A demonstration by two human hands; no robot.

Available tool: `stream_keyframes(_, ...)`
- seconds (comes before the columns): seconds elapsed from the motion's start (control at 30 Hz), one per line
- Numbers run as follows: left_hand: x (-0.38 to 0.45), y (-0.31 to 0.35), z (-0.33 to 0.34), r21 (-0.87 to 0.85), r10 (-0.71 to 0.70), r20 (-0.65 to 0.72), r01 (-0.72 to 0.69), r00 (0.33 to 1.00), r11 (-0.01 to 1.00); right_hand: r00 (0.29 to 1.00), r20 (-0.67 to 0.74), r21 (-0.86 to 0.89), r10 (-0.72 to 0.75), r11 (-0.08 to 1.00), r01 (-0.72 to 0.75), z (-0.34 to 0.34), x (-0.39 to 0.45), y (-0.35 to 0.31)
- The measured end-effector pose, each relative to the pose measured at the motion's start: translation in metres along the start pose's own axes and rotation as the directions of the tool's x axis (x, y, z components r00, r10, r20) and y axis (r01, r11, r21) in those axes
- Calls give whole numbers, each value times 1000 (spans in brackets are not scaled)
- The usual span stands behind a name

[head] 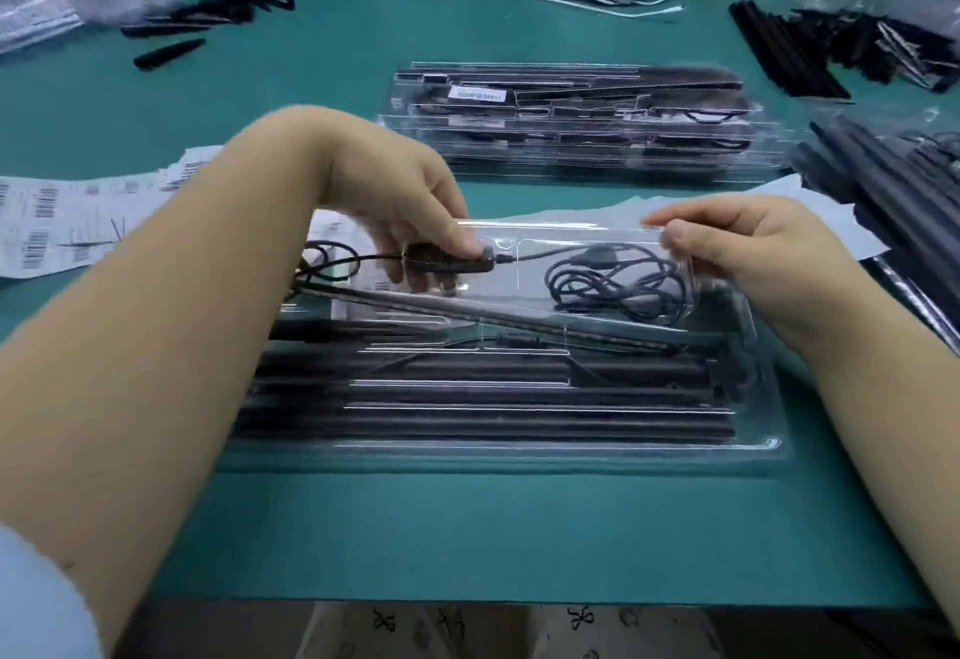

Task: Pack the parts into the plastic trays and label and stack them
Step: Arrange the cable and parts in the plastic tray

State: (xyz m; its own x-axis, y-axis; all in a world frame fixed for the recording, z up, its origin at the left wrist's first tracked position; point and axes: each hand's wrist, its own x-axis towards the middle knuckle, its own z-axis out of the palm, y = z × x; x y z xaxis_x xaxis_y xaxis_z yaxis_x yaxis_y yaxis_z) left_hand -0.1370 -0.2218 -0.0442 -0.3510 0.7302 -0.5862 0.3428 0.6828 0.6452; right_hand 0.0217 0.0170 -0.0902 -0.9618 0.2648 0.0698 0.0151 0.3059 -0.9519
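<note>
My left hand [410, 211] pinches the black inline cable controller [451, 262] over the clear plastic tray [519, 445] of black rods on the green table [467, 528]. My right hand [748, 248] grips the tray's transparent lid [597, 232] above the coiled black cable [618, 284]. Barcode label sheets [57, 222] lie left; a stack of packed clear trays [571, 123] sits beyond.

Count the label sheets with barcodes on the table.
1 plainly visible: the label sheet at the left edge, beside the left forearm. It may continue under the left hand; more could be hidden beneath the trays.

Coiled cable [618, 284] in near tray [519, 456]
</note>
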Motion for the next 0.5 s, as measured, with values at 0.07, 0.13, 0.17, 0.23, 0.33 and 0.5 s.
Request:
stream_keyframes(0.07,7,-3,-4,-46,-8,69,11,998,999,1000,-13,-27,0,1000,0,0,1,0)
stream_keyframes(0.13,13,-6,-4,-79,-25,123,35,992,996,1000,-6,-55,13,998,-13,1,2,1)
stream_keyframes(0.17,16,-8,-3,-99,-30,142,44,989,994,1000,-4,-65,22,998,-22,0,3,2)
stream_keyframes(0.23,20,-11,-2,-125,-27,162,48,986,991,999,-12,-103,47,994,-48,-1,5,5)
stream_keyframes(0.33,24,-13,-1,-103,-29,179,48,983,994,998,-26,-149,60,987,-63,-3,7,8)
stream_keyframes(0.5,22,-9,2,-153,-39,176,66,984,986,996,-21,-156,81,984,-84,-3,7,9)
